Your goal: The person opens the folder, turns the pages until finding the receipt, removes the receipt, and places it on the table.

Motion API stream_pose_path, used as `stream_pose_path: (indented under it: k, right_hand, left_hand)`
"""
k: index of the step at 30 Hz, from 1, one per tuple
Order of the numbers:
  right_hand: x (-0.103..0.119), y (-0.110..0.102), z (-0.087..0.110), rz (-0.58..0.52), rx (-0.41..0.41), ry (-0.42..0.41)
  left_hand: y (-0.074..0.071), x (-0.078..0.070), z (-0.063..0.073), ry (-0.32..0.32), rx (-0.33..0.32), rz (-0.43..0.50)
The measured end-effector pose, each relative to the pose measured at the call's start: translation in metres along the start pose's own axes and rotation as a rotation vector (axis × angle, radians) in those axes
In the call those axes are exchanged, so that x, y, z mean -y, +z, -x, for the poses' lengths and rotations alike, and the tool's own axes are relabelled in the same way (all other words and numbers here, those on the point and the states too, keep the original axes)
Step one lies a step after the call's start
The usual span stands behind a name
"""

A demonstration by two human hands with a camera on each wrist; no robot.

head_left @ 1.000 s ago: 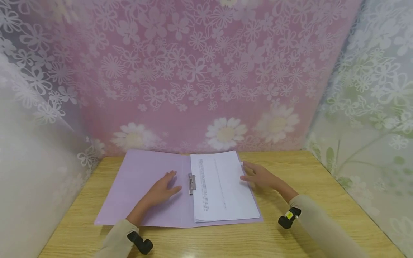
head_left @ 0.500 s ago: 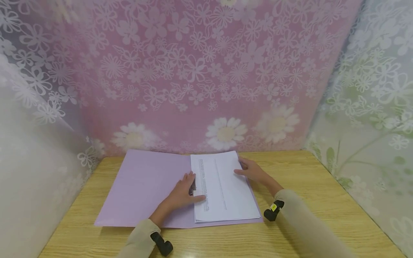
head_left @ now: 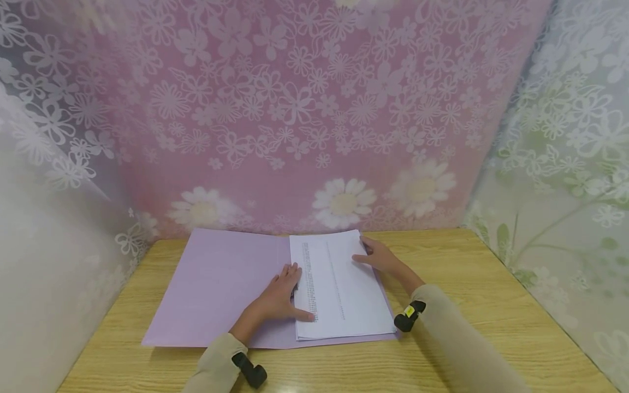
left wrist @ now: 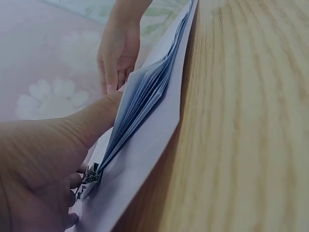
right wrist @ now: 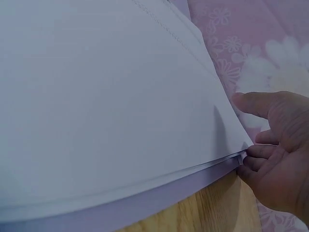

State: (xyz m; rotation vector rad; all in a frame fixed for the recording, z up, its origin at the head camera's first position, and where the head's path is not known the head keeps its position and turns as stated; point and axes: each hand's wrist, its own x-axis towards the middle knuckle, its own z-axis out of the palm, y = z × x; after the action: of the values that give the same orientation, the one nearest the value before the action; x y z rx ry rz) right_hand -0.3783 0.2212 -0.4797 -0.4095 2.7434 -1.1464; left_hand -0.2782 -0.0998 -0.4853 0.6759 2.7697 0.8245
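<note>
A light purple folder (head_left: 221, 284) lies spread on the table, with a stack of printed white paper (head_left: 358, 295) on its right side. My left hand (head_left: 277, 297) rests over the folder's spine, thumb extended onto the paper near its printed lines. In the left wrist view, a metal clip (left wrist: 91, 174) grips the sheets close by the left fingers; the hand covers most of it from above. At the paper's far right edge is my right hand (head_left: 383, 259). The right wrist view shows its fingertips (right wrist: 246, 157) touching the sheets' edge, with the thumb raised apart.
Wooden table (head_left: 491, 316) surrounds the folder. A pink floral curtain (head_left: 314, 136) hangs just behind it, and pale floral curtains stand at both sides. A black wrist camera (head_left: 250, 371) sits on each sleeve.
My left hand has moved right from the folder's left cover onto the clip and paper edge. The right hand has shifted slightly left, closer against the stack. Folder and paper stay in place.
</note>
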Motion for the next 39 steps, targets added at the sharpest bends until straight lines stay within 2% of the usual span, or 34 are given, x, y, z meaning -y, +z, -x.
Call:
stream_pose_path:
  k: [9,12,16,19,24,27,31,35,39]
  right_hand:
    - [0.001,0.0,0.001,-0.046,-0.051,-0.014]
    - [0.001,-0.001,0.001,-0.094,-0.075,-0.055]
    - [0.0,-0.003,0.003,-0.211,-0.088,-0.096]
    - [-0.004,-0.006,0.004,-0.275,-0.08,-0.097]
    - [-0.005,-0.014,0.01,-0.258,-0.066,-0.074]
    - [-0.005,-0.019,0.014,-0.287,-0.029,-0.109]
    - [-0.007,-0.025,0.02,-0.395,0.066,-0.168]
    - [-0.009,-0.03,0.023,-0.45,0.144,-0.152]
    - [-0.01,-0.033,0.026,-0.45,0.178,-0.124]
  left_hand:
    - [-0.001,-0.002,0.001,-0.003,0.003,-0.03]
    - [-0.002,-0.002,0.0,-0.003,0.002,-0.034]
    - [-0.001,-0.001,-0.001,0.002,0.003,-0.04]
    - [0.0,0.0,-0.001,0.002,0.003,-0.047]
    - [0.001,0.002,-0.002,0.005,0.003,-0.067]
    - [0.001,0.002,-0.002,0.006,0.006,-0.076]
    - [0.002,0.002,-0.001,0.013,0.008,-0.075]
    - [0.001,0.002,-0.001,0.019,0.005,-0.077]
    - [0.0,0.003,-0.002,0.02,0.002,-0.086]
